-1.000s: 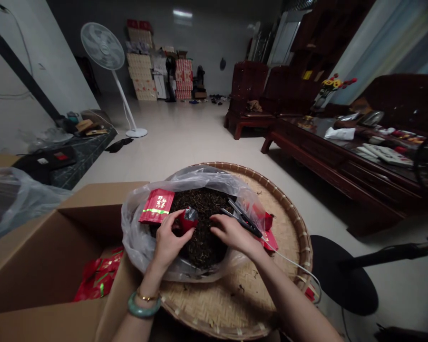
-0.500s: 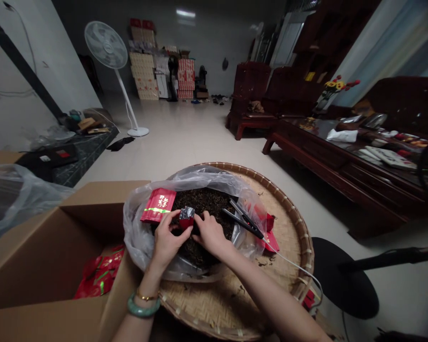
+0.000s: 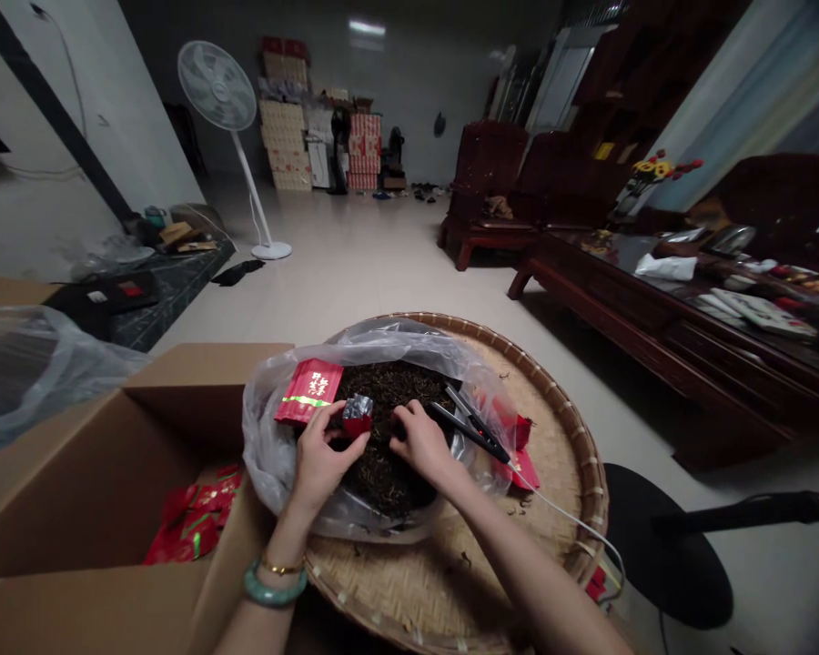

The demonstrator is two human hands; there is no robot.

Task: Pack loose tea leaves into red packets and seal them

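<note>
My left hand (image 3: 328,455) grips a small red packet (image 3: 358,417) between thumb and fingers, its silvery top facing up. To its right, my right hand (image 3: 419,444) is bent over the dark tea leaves (image 3: 389,478), fingers curled in with the tips hidden. The leaves fill a clear plastic bag (image 3: 266,455) on a round woven bamboo tray (image 3: 491,582). Flat red packets (image 3: 312,389) with gold writing and a green stripe lie at the bag's left rim. A black hand-held sealing iron (image 3: 474,428) with a white cord rests near my right hand.
At left stands an open cardboard box (image 3: 61,509) with red packets (image 3: 197,518) inside. More red pouches (image 3: 524,468) lie on the tray's right. A black round stand base (image 3: 669,546) is on the floor at right. A white fan (image 3: 217,86) and dark wooden furniture (image 3: 587,300) stand further off.
My right hand has moved away from the small packet to the right, over the tea leaves. My left hand still holds the packet in place. The view has shifted slightly.
</note>
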